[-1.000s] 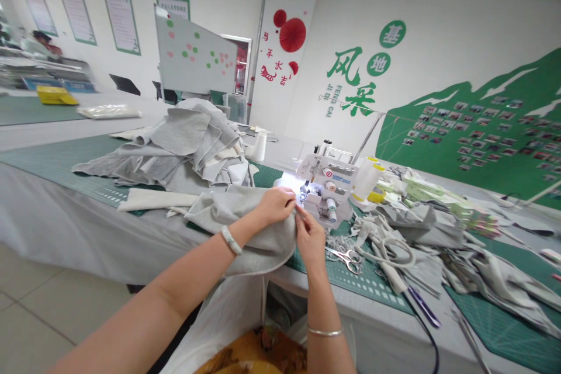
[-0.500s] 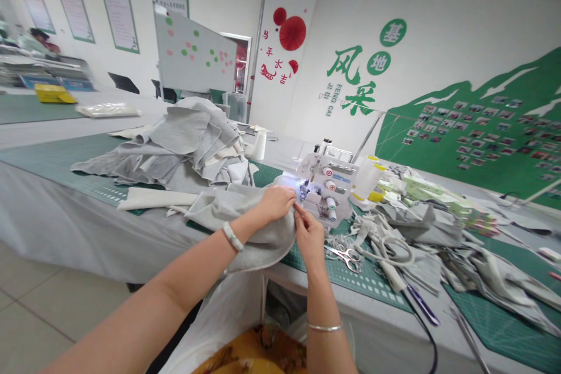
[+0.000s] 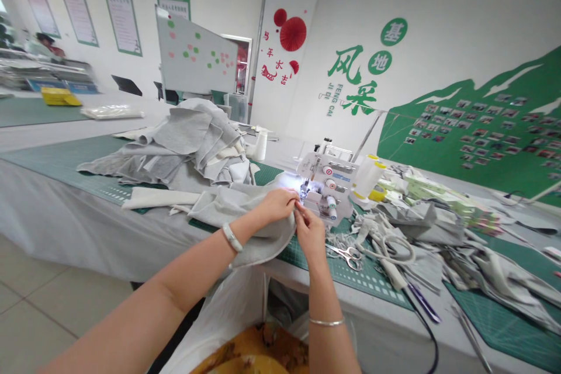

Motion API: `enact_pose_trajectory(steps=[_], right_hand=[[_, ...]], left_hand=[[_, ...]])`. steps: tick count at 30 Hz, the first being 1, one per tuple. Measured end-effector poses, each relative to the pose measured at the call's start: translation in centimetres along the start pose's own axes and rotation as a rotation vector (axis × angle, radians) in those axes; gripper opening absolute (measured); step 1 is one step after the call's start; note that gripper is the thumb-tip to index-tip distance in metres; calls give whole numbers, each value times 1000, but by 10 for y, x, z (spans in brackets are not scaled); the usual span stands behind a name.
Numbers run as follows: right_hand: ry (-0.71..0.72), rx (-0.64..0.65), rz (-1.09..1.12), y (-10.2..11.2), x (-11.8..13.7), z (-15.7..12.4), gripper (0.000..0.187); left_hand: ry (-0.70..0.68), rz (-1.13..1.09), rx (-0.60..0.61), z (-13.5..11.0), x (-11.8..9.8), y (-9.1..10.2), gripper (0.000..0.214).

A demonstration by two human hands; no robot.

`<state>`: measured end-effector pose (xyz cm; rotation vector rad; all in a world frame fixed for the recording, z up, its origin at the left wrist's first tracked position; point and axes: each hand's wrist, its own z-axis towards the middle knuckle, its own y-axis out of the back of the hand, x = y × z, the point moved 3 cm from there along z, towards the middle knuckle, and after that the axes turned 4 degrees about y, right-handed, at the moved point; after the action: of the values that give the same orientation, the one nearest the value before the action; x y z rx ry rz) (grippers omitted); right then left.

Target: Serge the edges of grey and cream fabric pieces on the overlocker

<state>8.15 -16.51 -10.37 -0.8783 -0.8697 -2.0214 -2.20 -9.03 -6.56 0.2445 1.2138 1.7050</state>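
A white overlock sewing machine (image 3: 322, 184) stands at the middle of the table with its lamp lit near the needle. Grey fabric (image 3: 245, 204) lies in front of it and droops over the table's front edge. My left hand (image 3: 279, 204) grips the fabric at its edge close to the needle, fingers bent and pressed together. Right beside it, my right hand (image 3: 310, 230) pinches the same edge between thumb and fingers. The fingertips of both hands almost meet, and the fabric between them is mostly hidden.
A heap of grey fabric pieces (image 3: 188, 140) rises at the left. Small scissors (image 3: 350, 256) and thread scraps lie right of my right hand, with grey offcuts (image 3: 421, 228) and a purple-handled tool (image 3: 423, 302) beyond. White thread cones (image 3: 368, 178) stand behind the machine. Far left, a person (image 3: 46, 44) is visible.
The whole view has shifted slightly. Both hands stay on the fabric edge by the needle, and the fabric's hanging edge sits a little higher.
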Motion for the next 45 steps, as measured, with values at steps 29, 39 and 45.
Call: enact_pose_trajectory(steps=[29, 39, 45], right_hand=[[-4, 25, 16, 0, -5, 2, 42], [-44, 23, 38, 1, -5, 2, 42], [-80, 28, 60, 1, -8, 2, 42]], left_hand=[[23, 141, -58, -7, -6, 3, 24], [-32, 174, -72, -6, -5, -1, 27], [-21, 135, -145, -18, -9, 2, 23]])
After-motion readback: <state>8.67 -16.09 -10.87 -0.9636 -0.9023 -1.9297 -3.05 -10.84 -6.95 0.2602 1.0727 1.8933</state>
